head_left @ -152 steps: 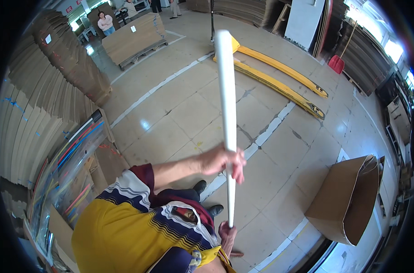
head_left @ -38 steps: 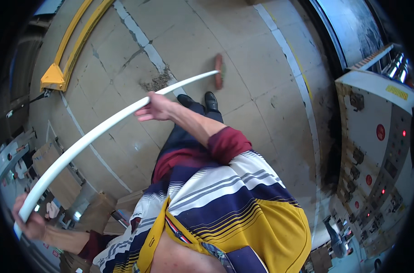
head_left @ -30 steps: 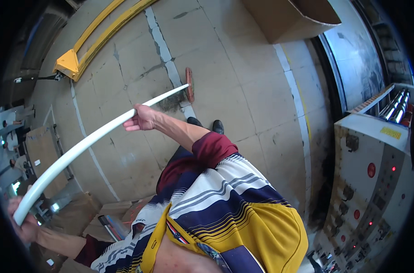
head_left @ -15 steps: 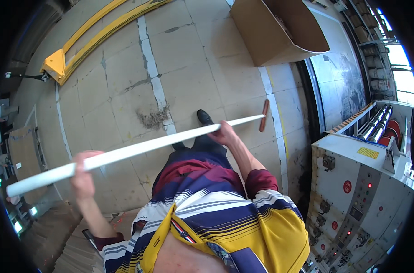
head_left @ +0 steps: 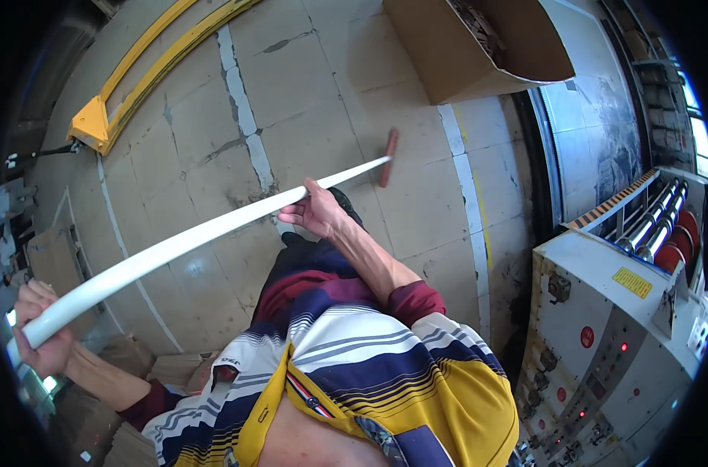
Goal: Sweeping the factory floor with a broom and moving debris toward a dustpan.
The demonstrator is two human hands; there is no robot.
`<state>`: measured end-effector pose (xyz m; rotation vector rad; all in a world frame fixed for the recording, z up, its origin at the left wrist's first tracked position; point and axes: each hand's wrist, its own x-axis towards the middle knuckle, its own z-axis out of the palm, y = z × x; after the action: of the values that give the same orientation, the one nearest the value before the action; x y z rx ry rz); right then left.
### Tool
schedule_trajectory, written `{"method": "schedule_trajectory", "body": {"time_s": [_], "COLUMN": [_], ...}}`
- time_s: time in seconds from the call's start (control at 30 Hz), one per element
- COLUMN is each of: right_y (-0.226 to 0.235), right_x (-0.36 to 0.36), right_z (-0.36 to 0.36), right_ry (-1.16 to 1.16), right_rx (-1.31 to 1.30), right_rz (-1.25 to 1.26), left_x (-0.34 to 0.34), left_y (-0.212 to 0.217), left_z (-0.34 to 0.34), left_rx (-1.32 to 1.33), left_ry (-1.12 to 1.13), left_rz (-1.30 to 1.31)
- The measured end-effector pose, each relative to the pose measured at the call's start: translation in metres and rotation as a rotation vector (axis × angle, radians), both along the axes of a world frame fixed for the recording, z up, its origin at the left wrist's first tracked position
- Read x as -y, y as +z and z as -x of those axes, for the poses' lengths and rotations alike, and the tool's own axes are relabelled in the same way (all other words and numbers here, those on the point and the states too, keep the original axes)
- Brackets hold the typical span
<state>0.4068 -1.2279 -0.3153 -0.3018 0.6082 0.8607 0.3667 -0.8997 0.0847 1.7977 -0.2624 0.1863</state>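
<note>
I hold a long-handled push broom by its white pole (head_left: 206, 228), which runs slantwise from the lower left to the middle of the head view. Its narrow reddish-brown head (head_left: 388, 158) is on the tiled floor and slightly blurred. My left hand (head_left: 44, 331) is wrapped round the pole near its upper end. Farther down, my right hand (head_left: 315, 210) grips it with the thumb on top and some fingers loosely curled. Dark debris (head_left: 267, 189) on the floor shows beside the pole, which partly covers it.
An open cardboard box (head_left: 478, 54) stands at the far right, with scraps inside. A yellow pallet jack (head_left: 93, 123) is at the far left. Along the right stands a white machine (head_left: 579, 296) with rollers and red lights. Flattened cardboard (head_left: 124, 354) lies at the lower left.
Both hands have moved left with the broom, the left one also downward. The broom head has swept left and away from me across the floor.
</note>
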Motion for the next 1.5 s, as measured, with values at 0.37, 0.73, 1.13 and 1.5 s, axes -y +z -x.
{"method": "schedule_trajectory", "body": {"time_s": [0.37, 0.73, 1.13, 1.5], "right_y": [-0.113, -0.034, -0.125, 0.020], "right_x": [0.090, -0.098, -0.197, -0.339], "right_z": [-0.060, -0.006, 0.081, 0.194], "right_ry": [0.167, 0.507, 0.937, 1.161], "right_rx": [-0.272, -0.024, -0.084, -0.008], "right_rz": [0.718, 0.421, 0.499, -0.012], "left_x": [0.117, -0.030, -0.014, -0.136], "left_y": [-0.152, -0.082, -0.110, 0.021], "left_z": [0.066, 0.190, 0.324, 0.488], "left_rx": [-0.466, 0.054, -0.449, 0.033], "left_ry": [0.485, 0.943, 1.109, 1.501], "left_rz": [-0.033, 0.165, 0.162, -0.014]}}
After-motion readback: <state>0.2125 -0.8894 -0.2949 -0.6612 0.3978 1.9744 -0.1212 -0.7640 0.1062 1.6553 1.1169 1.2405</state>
